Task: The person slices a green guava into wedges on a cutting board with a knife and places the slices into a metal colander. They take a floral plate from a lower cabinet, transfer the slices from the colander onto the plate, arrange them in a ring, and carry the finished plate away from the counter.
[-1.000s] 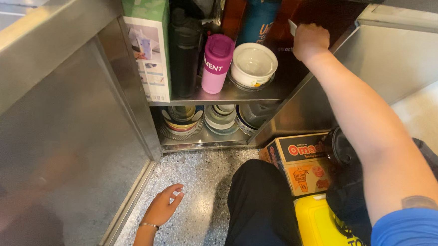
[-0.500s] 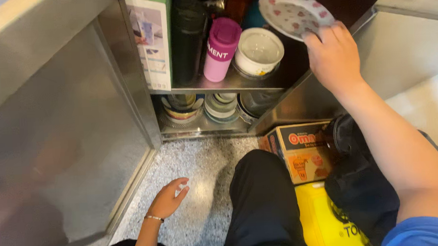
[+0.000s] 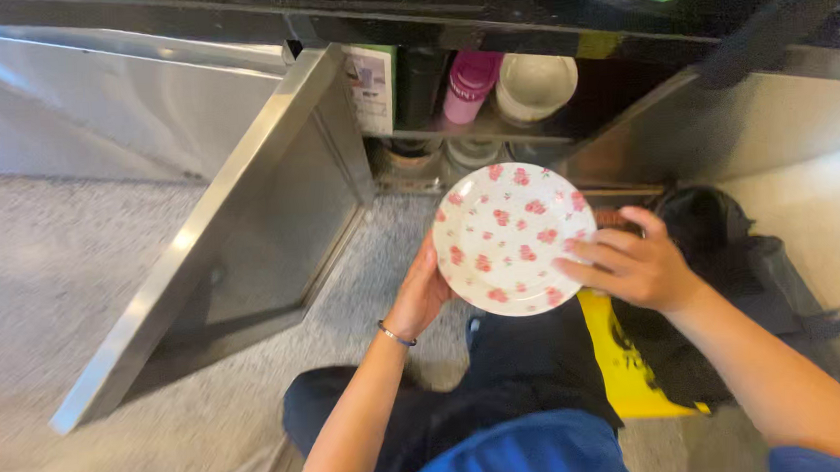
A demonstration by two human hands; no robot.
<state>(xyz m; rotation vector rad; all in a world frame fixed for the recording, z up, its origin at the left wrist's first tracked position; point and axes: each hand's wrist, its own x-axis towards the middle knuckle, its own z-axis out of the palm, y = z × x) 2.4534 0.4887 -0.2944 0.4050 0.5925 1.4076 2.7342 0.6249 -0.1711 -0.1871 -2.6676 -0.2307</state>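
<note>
Both hands, left hand (image 3: 421, 293) and right hand (image 3: 632, 268), hold a round white plate (image 3: 511, 236) with pink flowers between them.

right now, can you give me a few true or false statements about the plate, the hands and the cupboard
1. Both hands hold the plate. True: the left hand is at its left rim and the right hand at its right.
2. The plate is plain blue. False: it is white with pink flowers.
3. The cupboard door is open. True.
4. A pink bottle stands on the cupboard shelf. True.
5. The left wrist is bare. False: it wears a thin bracelet.
6. The plate lies on the floor. False: it is held above the lap.
</note>
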